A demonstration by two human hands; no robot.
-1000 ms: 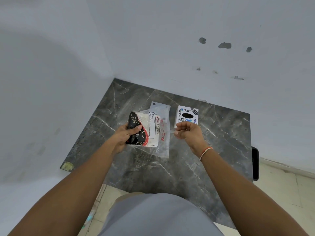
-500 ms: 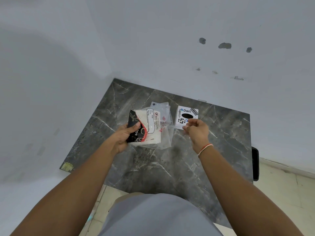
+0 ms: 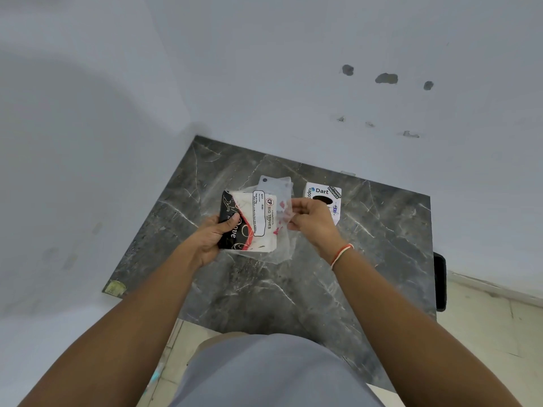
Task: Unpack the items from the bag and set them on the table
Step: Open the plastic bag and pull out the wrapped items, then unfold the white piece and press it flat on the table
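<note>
A clear plastic bag (image 3: 282, 242) is held above the dark marble table (image 3: 293, 292). Inside its left part lies a tissue pack (image 3: 254, 221), white with a black and red end. My left hand (image 3: 213, 235) grips the pack's black end through the plastic, thumb on top. My right hand (image 3: 311, 220) pinches the bag's right edge beside the pack. A white box (image 3: 322, 193) printed "Dart" stands on the table just behind my right hand, which partly hides it.
The table sits in a corner between two pale walls. A yellowish sticker (image 3: 115, 287) marks its near left corner. A black object (image 3: 439, 280) hangs off the table's right edge. Tiled floor shows to the right and below.
My right hand has moved left, from in front of the white box to the bag's right edge beside the tissue pack. The left hand's grip on the pack is unchanged.
</note>
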